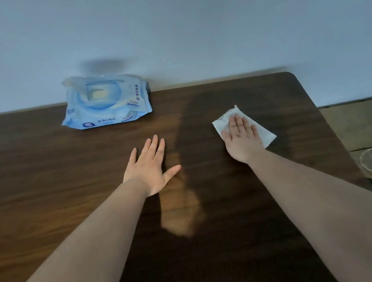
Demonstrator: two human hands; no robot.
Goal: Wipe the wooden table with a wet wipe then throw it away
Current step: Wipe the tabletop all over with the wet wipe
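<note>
right hand [240, 136] flat on wet wipe [262, 135] | left hand [151, 166] flat on wooden table [43, 170]

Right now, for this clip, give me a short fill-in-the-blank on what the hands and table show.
1. The white wet wipe lies flat under the ____ hand.
2. The left hand rests on the wooden table holding ____.
3. The blue wipe pack sits at the table's far edge, against the ____.

Missing words: right; nothing; wall
</note>
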